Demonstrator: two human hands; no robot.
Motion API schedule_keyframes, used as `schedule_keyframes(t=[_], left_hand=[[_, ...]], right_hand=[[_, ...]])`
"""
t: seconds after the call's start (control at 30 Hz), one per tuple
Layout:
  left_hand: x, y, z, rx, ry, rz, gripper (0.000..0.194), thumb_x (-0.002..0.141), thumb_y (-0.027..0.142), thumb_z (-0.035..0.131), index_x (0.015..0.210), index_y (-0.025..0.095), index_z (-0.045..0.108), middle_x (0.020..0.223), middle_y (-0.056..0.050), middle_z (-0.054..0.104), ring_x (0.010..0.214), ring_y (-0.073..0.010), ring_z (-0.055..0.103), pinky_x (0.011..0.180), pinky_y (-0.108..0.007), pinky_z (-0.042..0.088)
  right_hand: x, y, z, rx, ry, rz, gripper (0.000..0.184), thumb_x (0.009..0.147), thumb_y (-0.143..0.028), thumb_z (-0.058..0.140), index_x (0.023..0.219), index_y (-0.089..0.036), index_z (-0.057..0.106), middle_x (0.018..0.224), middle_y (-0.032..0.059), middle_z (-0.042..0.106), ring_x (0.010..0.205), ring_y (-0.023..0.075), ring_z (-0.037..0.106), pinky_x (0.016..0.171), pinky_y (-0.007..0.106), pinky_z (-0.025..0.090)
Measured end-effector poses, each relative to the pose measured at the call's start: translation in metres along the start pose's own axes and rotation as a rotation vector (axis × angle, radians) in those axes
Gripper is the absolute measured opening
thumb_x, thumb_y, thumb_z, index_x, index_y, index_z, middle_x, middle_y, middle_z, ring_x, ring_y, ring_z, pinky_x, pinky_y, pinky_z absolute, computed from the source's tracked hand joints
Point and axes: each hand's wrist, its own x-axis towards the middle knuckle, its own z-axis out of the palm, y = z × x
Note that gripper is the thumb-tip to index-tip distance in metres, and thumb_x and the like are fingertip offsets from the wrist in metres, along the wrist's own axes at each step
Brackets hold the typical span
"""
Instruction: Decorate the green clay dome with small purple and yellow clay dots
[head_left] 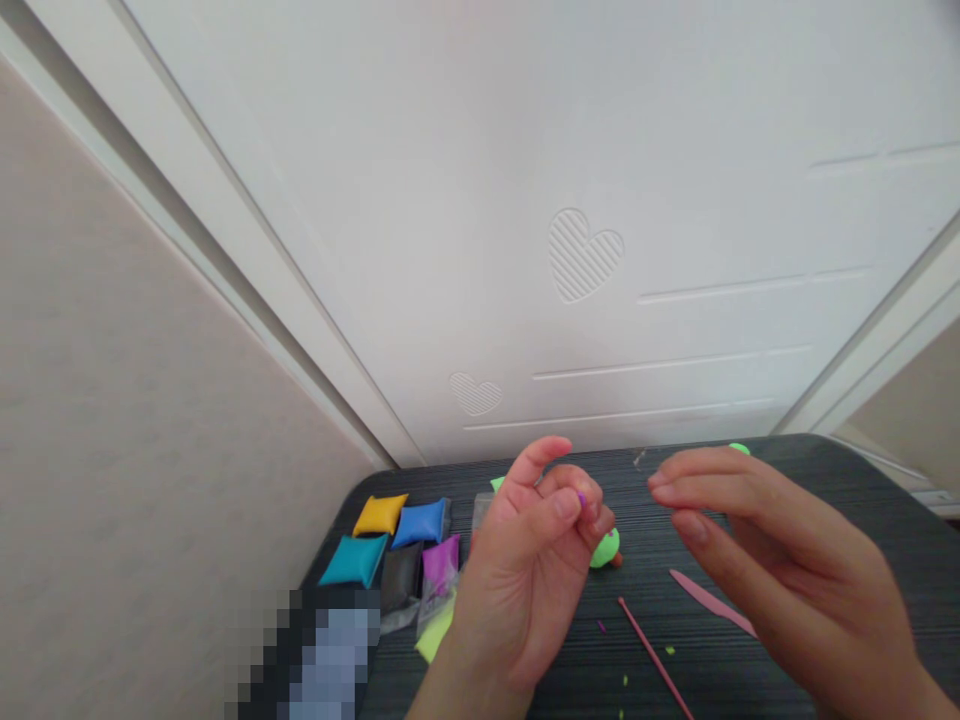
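Observation:
My left hand (529,560) is raised over a dark table (862,500), its fingers curled and pinching a tiny purple bit of clay (582,498) between thumb and fingertips. My right hand (772,560) hovers just to its right with the fingers stretched out and close together, holding nothing that I can see. Behind my left hand a bright green clay figure (606,548) with a small orange part sits on the table.
Several small clay packets lie at the table's left: yellow (380,514), blue (421,522), teal (355,560), black (401,578), purple (441,562) and pale green (435,632). A pink stick tool (652,655) and a pink blade tool (709,600) lie near my hands. A white door stands behind.

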Motion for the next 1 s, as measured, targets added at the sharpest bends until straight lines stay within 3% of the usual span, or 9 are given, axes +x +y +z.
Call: schedule_keyframes(t=[0.4, 0.63, 0.87, 1.0], left_hand=[[0.0014, -0.0085, 0.0018, 0.145, 0.021, -0.106, 0.037, 0.067, 0.007, 0.067, 0.1, 0.02, 0.057, 0.073, 0.002, 0.061, 0.066, -0.0047, 0.054, 0.065, -0.017, 0.04], [0.0, -0.008, 0.0017, 0.207, -0.007, -0.063, 0.039, 0.07, 0.004, 0.065, 0.104, 0.022, 0.056, 0.074, 0.003, 0.066, 0.068, -0.0053, 0.058, 0.069, -0.017, 0.043], [0.0003, -0.0044, 0.0025, 0.206, -0.053, -0.126, 0.038, 0.071, 0.006, 0.064, 0.105, 0.021, 0.057, 0.071, 0.003, 0.062, 0.064, -0.0055, 0.055, 0.067, -0.018, 0.042], [-0.0009, -0.0003, 0.0025, 0.335, -0.039, -0.064, 0.029, 0.076, 0.016, 0.061, 0.104, 0.021, 0.058, 0.076, -0.001, 0.065, 0.072, -0.0108, 0.056, 0.07, -0.023, 0.042]], right_hand=[[0.0034, -0.0062, 0.0059, 0.062, -0.052, 0.014, 0.033, 0.08, -0.014, 0.056, 0.109, -0.03, 0.057, 0.102, -0.0013, 0.057, 0.091, 0.0086, 0.056, 0.075, 0.015, 0.048], [0.0073, -0.0032, 0.0087, 0.104, -0.065, 0.02, 0.028, 0.078, -0.013, 0.059, 0.102, -0.028, 0.062, 0.101, 0.0009, 0.061, 0.092, 0.0122, 0.058, 0.079, 0.023, 0.05], [0.0049, -0.0062, 0.0045, 0.119, -0.031, -0.014, 0.021, 0.075, -0.01, 0.062, 0.09, -0.026, 0.063, 0.095, -0.0011, 0.06, 0.087, 0.0097, 0.058, 0.074, 0.02, 0.049], [0.0049, -0.0042, 0.0053, 0.101, -0.017, -0.003, 0.021, 0.075, -0.01, 0.061, 0.09, -0.025, 0.062, 0.093, -0.001, 0.061, 0.086, 0.0104, 0.059, 0.073, 0.021, 0.049]])
